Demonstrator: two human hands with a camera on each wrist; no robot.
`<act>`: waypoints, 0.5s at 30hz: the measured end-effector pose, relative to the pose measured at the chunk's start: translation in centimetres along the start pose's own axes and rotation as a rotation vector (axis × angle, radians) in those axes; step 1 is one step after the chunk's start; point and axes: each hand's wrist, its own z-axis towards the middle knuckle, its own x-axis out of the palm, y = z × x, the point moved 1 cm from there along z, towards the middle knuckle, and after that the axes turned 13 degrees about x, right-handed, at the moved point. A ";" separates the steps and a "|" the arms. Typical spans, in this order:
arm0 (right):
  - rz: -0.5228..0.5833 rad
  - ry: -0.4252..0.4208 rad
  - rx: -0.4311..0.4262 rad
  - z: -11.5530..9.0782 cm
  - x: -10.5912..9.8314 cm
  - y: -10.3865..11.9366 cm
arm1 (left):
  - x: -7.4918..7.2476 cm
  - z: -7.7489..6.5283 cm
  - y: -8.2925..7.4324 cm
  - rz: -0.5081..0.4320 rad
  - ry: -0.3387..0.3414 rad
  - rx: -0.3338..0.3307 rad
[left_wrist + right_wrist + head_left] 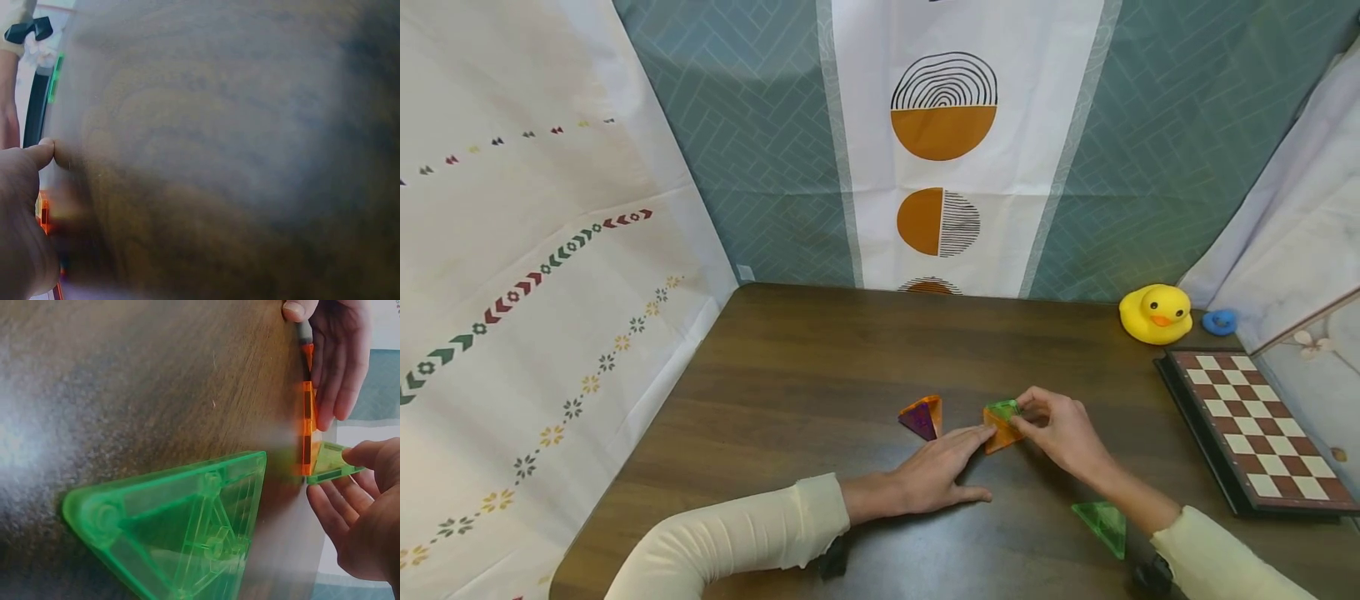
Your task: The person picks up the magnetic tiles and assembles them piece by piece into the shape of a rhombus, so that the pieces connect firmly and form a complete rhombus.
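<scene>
My right hand point(1063, 429) pinches a small see-through green triangular tile point(1002, 408) between thumb and fingers. In the right wrist view this green tile point(329, 461) stands up from the edge of an orange tile point(307, 428) lying flat on the table. My left hand point(934, 473) reaches over from the left with its fingers stretched out, fingertips resting on the orange tile point(998, 440). Left of these, beyond the left hand, a purple triangular tile point(918, 421) leans against an orange tile point(936, 408). A larger green triangular tile point(1107, 525) lies flat beside my right forearm.
A checkered game board point(1262, 429) lies at the right side of the brown wooden table point(775, 375). Behind it sit a yellow rubber duck point(1153, 315) and a small blue toy point(1220, 322). Patterned cloths hang along the back and sides.
</scene>
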 end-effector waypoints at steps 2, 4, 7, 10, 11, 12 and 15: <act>0.000 0.010 0.003 -0.1 0.0 -0.1 | 0.1 -0.1 0.0 0.004 -0.002 0.002; -0.003 0.017 0.003 -0.2 0.0 -0.2 | 0.1 -0.1 0.0 0.006 -0.006 0.004; -0.001 0.023 0.004 -0.3 -0.1 -0.2 | 0.0 -0.1 0.0 0.009 -0.008 0.006; -0.002 0.029 0.000 -0.5 -0.5 -0.2 | 0.0 0.0 0.0 0.004 -0.002 0.003; -0.002 0.032 0.001 -0.5 -0.6 -0.2 | 0.0 -0.1 -0.1 0.003 0.001 0.001; -0.002 0.038 0.002 -0.6 -0.7 -0.3 | 0.0 0.0 -0.1 0.001 0.003 -0.001; 0.000 0.054 -0.001 -1.0 -1.3 -0.3 | -0.1 0.0 -0.1 -0.002 0.007 -0.007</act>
